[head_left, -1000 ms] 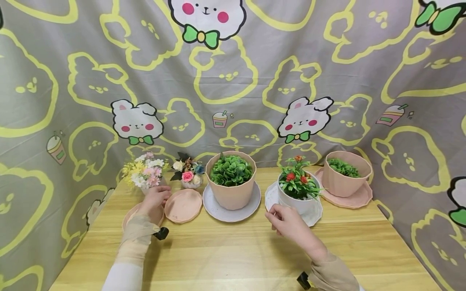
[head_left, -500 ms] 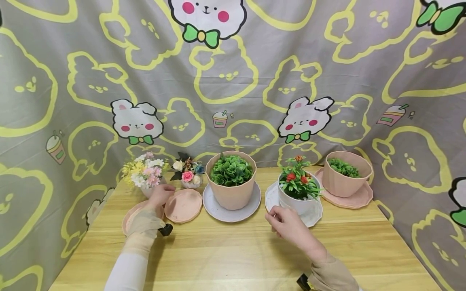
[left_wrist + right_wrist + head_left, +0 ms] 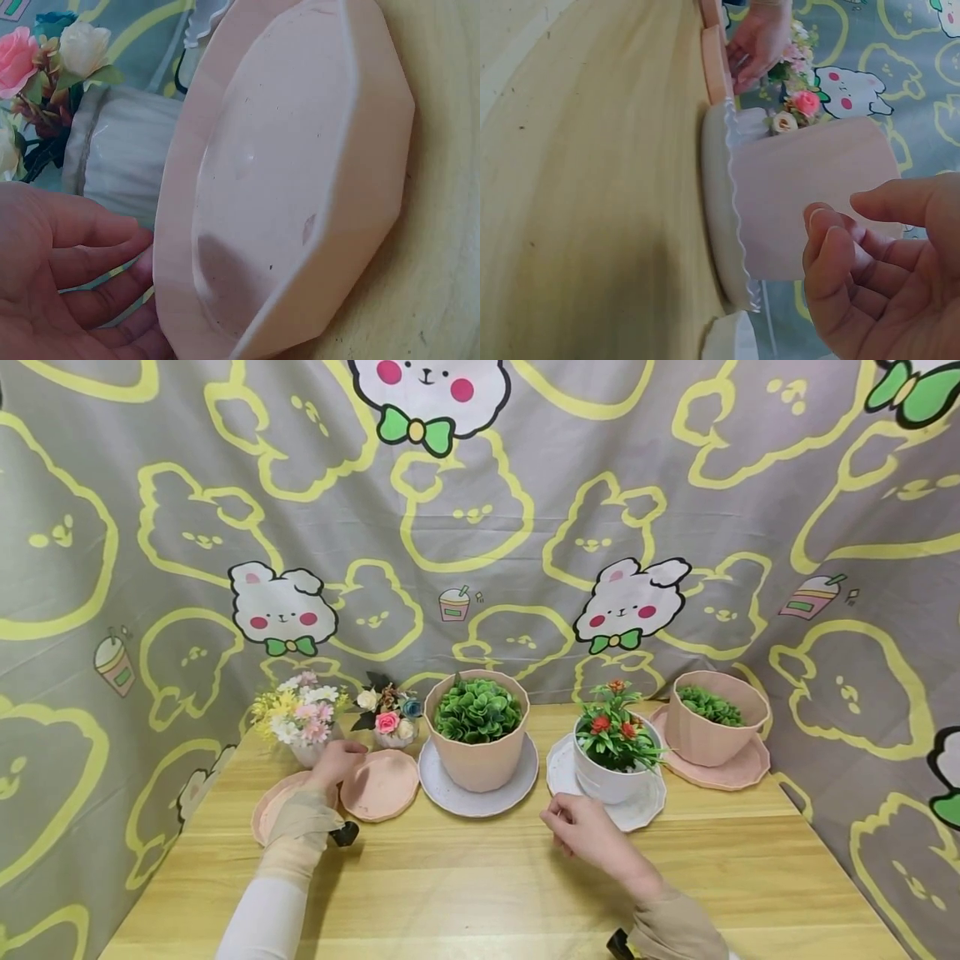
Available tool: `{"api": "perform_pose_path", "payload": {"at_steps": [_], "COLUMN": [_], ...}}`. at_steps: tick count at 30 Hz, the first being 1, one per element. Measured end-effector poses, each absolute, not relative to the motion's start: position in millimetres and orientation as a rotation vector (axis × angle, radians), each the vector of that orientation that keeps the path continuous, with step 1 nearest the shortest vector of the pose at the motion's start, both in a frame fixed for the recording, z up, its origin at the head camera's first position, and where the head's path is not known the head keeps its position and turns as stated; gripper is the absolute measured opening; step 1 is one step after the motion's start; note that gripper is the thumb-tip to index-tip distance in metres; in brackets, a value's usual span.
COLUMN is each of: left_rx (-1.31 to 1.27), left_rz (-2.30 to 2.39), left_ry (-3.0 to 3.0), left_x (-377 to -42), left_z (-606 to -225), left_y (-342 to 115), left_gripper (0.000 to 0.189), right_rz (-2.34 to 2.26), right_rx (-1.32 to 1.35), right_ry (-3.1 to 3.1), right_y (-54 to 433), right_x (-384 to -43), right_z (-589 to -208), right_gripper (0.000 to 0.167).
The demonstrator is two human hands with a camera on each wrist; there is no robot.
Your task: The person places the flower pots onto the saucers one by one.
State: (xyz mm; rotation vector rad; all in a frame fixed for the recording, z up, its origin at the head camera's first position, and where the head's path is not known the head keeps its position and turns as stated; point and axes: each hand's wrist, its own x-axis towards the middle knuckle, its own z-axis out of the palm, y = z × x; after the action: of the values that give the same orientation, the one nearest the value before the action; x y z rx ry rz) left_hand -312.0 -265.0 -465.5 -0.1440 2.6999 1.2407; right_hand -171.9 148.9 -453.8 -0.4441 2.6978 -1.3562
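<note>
My left hand point(image 3: 335, 764) reaches over the left pink saucer point(image 3: 266, 806), with its fingertips at the rim of a second pink saucer point(image 3: 379, 787). In the left wrist view its fingers point(image 3: 105, 296) are slightly bent beside that saucer's rim; whether they touch it I cannot tell. Behind stand a vase of pink, white and yellow flowers point(image 3: 303, 714) and a small white pot of roses point(image 3: 127, 146). My right hand point(image 3: 588, 832) hovers, loosely curled and holding nothing, in front of a white saucer point(image 3: 645, 814) bearing a white pot of red flowers point(image 3: 615, 785).
A peach pot point(image 3: 480, 767) with a leafy green plant stands on a pale grey saucer point(image 3: 442, 797) in the middle. At the far right, another peach pot point(image 3: 701, 739) sits on a pink saucer point(image 3: 720, 777). A patterned curtain point(image 3: 480, 527) hangs behind the wooden table point(image 3: 480, 885).
My left hand has moved a little to the right, toward the second pink saucer. The right hand has drawn slightly back, away from the white pot. The pots and saucers stay put.
</note>
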Motion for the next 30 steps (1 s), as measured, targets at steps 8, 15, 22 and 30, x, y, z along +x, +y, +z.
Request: {"api": "perform_pose_path", "payload": {"at_steps": [8,15,22,30], "left_rx": [-0.077,-0.057,0.016,0.061], "left_rz": [1.128,1.093,0.852,0.688], "left_ry": [2.766,2.757,2.859,2.886], "left_x": [-306.3,-300.9,-302.0,-295.7], "left_z": [-461.6,-460.4,-459.5,-456.1], "left_y": [-262.6,-258.7,-256.1,-250.8], "left_gripper": [0.031,0.033,0.029,0.026], "right_rz": [-1.346,-1.347,-1.323,-1.287], "right_rx": [-0.433,-0.450,-0.459,-0.486], "right_ry": [2.672,2.654,2.625,2.619], "right_y": [140.9,135.7,128.5,119.9], "right_x": [-174.2,-174.6,-176.4,-174.9], "right_z": [-464.1,-470.0,-471.8,-472.3], "right_gripper": [0.018,0.018,0.018,0.020]}}
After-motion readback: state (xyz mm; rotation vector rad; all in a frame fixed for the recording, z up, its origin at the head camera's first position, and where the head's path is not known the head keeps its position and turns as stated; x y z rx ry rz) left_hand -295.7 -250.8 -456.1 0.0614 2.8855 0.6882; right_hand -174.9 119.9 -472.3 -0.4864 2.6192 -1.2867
